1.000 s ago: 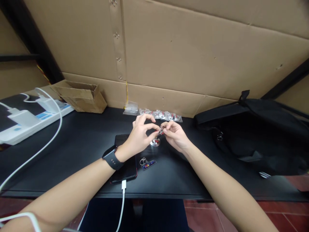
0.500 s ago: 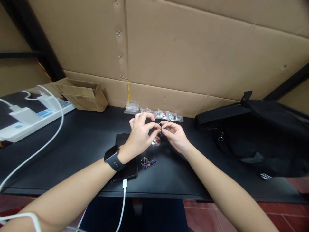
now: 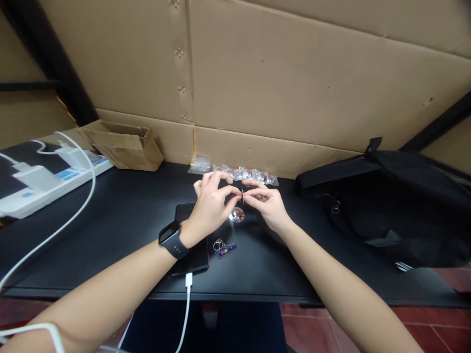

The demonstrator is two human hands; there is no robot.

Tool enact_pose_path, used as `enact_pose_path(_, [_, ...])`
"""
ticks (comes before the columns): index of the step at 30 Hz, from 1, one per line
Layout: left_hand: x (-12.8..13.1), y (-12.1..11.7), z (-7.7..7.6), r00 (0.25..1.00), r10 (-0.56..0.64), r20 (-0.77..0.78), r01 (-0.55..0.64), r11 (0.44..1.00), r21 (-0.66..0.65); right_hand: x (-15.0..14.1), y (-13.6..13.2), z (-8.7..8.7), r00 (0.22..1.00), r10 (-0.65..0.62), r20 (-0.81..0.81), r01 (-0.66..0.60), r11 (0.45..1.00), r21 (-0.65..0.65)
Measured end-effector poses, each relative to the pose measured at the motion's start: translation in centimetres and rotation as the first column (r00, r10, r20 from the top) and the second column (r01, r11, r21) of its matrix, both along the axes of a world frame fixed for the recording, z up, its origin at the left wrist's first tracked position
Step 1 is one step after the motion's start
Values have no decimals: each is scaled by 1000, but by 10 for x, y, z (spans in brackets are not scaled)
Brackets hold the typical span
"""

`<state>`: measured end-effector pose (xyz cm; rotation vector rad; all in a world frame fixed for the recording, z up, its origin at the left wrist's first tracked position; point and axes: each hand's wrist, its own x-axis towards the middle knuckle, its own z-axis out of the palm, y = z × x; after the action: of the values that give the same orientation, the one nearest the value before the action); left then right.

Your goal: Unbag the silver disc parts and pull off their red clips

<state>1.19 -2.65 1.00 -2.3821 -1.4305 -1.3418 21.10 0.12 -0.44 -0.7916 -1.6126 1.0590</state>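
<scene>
My left hand (image 3: 211, 206), with a black smartwatch (image 3: 171, 239) on its wrist, and my right hand (image 3: 267, 205) meet above the black table (image 3: 110, 220). Both pinch a small metal key ring with a red piece (image 3: 240, 196) between their fingertips. Directly under the hands a small shiny round piece (image 3: 236, 214) lies on the table. A finished keychain with a blue and red tag (image 3: 224, 248) lies nearer to me. A dark phone (image 3: 191, 252) sits under my left wrist, with a white cable (image 3: 187, 299) plugged in.
Clear bags of small parts (image 3: 243, 174) line the cardboard wall (image 3: 294, 88). An open cardboard box (image 3: 123, 146) and a white power strip with chargers (image 3: 44, 181) are at the left. A black bag (image 3: 397, 206) fills the right side.
Both hands have lifted slightly and moved closer, and the small piece between the fingertips has been turned. My right fingers are now more stretched out toward the left hand.
</scene>
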Motion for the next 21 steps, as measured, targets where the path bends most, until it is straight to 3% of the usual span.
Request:
enact_pose_path(12, [-2,5,-3,999,-39,-3,39,999,-21,3,2,3,963,-125,240,69,971,230])
enact_pose_path(21, [-7,7,1,986,-161,36,165,975,-149,5,1,6,953,-89,289,21,973,230])
